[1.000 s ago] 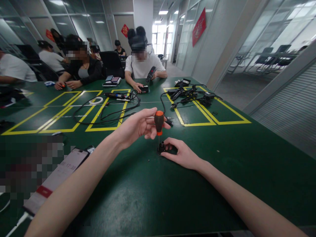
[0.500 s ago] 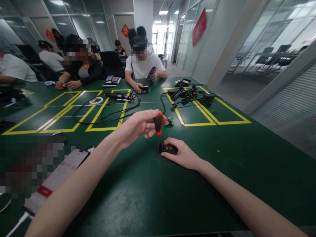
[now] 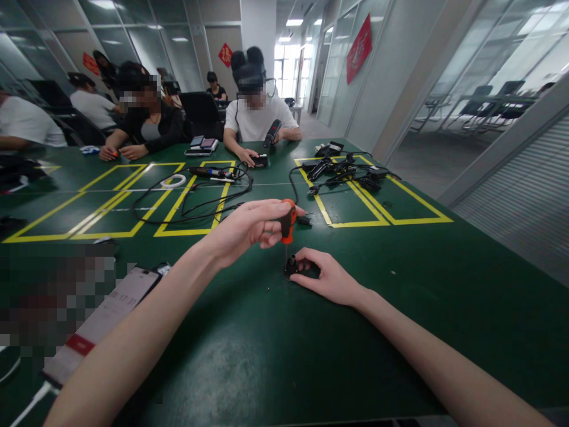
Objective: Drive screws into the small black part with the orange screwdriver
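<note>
My left hand [image 3: 260,225] grips an orange-and-black screwdriver [image 3: 288,222] by its handle, with the shaft pointing straight down. The tip meets a small black part [image 3: 291,268] that has a short metal post standing up from it; exactly where it touches is too small to make out. Thumb and fingers of my right hand [image 3: 326,276] pinch that part from the right and hold it against the green tabletop [image 3: 249,350]. A tiny speck, perhaps a screw [image 3: 268,289], lies on the table just left of the part.
Beside my left forearm lies a phone [image 3: 104,320] with a white cable. Black cables [image 3: 342,172] pile up at the far right, and a looped cord [image 3: 182,210] at the far left. Yellow tape [image 3: 360,225] marks the table. A co-worker [image 3: 260,118] sits opposite, holding a black device.
The screwdriver handle has turned slightly within my left hand and shifted a little to the right. My right hand and the black part stay where they were.
</note>
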The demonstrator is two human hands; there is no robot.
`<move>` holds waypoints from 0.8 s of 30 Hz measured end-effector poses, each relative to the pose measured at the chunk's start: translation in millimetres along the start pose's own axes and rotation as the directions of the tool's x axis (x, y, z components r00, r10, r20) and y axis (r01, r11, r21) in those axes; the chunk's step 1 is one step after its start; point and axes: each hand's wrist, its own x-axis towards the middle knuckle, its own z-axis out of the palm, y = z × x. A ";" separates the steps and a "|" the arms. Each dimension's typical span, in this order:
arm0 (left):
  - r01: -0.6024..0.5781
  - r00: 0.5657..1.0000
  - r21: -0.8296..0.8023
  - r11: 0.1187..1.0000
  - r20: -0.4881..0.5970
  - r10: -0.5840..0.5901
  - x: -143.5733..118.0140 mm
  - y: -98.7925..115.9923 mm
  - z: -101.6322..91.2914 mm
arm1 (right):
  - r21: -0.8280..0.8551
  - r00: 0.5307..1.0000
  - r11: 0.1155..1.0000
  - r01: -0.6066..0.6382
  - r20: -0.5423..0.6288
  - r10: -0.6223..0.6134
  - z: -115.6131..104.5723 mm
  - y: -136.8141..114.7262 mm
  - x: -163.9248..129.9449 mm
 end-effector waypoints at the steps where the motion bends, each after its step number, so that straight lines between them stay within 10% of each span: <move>1: -0.005 1.000 0.012 1.000 0.003 0.005 0.1 -0.1 -0.2 | 0.002 1.000 1.000 0.005 -0.002 -0.005 0.1 0.2 0.0; 24: -0.014 1.000 -0.023 1.000 -0.005 0.013 2.3 -1.4 -1.2 | 0.009 1.000 1.000 -0.005 -0.006 0.005 0.1 -0.2 0.3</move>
